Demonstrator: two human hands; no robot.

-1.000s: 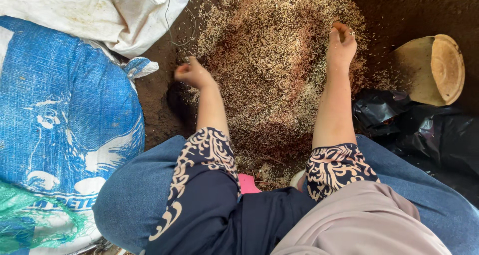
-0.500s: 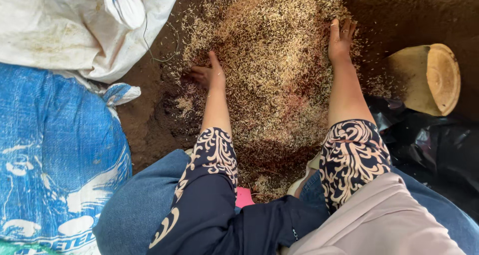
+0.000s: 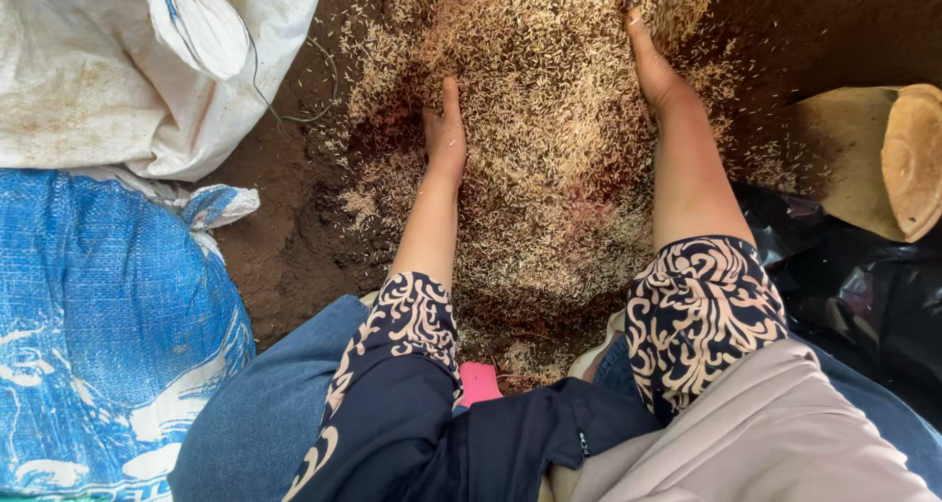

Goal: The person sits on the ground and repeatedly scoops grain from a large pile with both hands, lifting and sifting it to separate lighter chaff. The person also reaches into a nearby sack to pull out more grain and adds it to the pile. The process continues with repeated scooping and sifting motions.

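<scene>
Pale tan heap of loose husked grain (image 3: 549, 139) spread on the dark brown earth floor (image 3: 285, 257), straight ahead of the knees, long axis running away from the body. Left hand (image 3: 446, 134) nearer, flat and open-fingered on its left flank; right hand (image 3: 653, 65) farther up, fingers outstretched, tips dug in, holding nothing.

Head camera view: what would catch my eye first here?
A broad pile of pale husks spread on dark soil fills the middle, with the left hand and right hand both pressed flat into it. At the left lie a white sack and, below it, a blue woven sack; a tan basket lies tipped on its side at the right.
</scene>
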